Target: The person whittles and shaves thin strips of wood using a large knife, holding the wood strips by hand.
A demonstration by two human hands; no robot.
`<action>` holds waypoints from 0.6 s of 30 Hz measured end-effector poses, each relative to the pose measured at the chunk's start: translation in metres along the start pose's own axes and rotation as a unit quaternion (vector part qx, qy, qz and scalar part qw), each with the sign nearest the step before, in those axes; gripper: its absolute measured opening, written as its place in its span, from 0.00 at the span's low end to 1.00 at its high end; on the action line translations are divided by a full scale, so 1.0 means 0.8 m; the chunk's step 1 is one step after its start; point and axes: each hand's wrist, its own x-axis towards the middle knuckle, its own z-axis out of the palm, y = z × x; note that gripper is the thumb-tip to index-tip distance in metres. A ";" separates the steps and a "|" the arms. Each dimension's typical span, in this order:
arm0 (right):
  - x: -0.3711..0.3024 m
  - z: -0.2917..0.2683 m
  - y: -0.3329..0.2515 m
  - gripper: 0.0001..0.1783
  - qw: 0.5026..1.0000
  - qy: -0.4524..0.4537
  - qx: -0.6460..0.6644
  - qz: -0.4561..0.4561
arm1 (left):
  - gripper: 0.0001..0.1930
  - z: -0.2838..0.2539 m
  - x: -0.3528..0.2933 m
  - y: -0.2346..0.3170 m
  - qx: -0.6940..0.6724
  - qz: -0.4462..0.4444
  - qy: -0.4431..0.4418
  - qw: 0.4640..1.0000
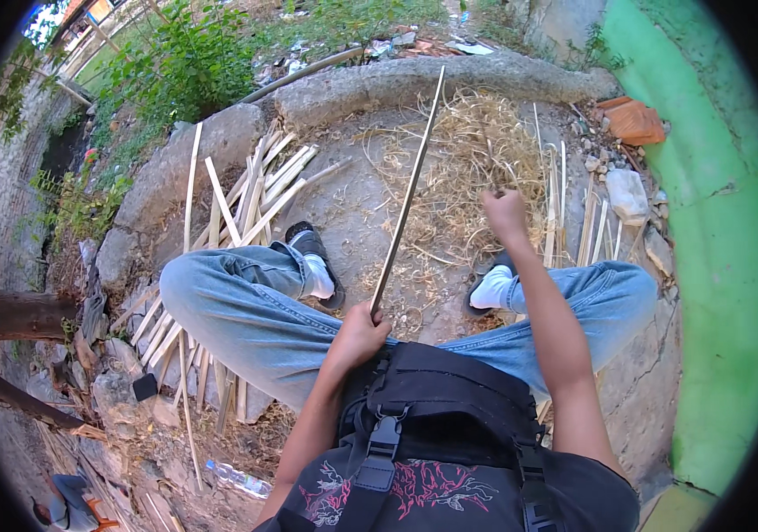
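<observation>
My left hand (361, 335) is closed around the near end of a long bamboo strip (410, 182). The strip slants up and away from my lap, dark on one face and pale along its edge. To the right, my right hand (505, 215) is held out over a pile of curly pale shavings (476, 146), fingers curled shut. Something thin and brownish seems to rise from that fist, but it blends into the shavings and I cannot make it out. The right hand is apart from the strip.
Cut bamboo strips (259, 191) lie left of my feet, with more strips (587, 222) at right. A low concrete kerb (343, 89) curves across the far side. At right stand a green wall (707, 222), a white block (627, 197) and an orange brick (632, 121). A person (78, 501) sits far lower left.
</observation>
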 end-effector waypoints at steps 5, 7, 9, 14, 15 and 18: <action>-0.085 0.003 -0.059 0.15 0.978 -0.150 0.005 -0.144 | 0.14 -0.001 -0.002 0.001 -0.006 0.000 0.010 1.000; -0.106 0.014 -0.063 0.14 0.963 -0.156 -0.079 -0.205 | 0.14 0.000 -0.005 0.003 -0.004 0.000 0.015 1.000; -0.100 0.021 -0.056 0.13 0.937 -0.160 -0.162 -0.264 | 0.14 0.002 -0.010 0.004 0.002 0.024 0.036 0.999; 0.020 -0.004 -0.012 0.15 0.998 -0.038 -0.043 -0.020 | 0.13 -0.008 -0.062 0.002 0.026 0.017 0.033 0.999; 0.051 -0.006 0.019 0.17 0.995 -0.029 0.068 0.071 | 0.13 -0.009 -0.067 0.004 0.038 0.017 0.054 0.998; 0.101 -0.002 0.079 0.15 0.909 -0.064 0.358 0.203 | 0.14 -0.015 -0.087 0.040 0.085 0.006 0.090 0.992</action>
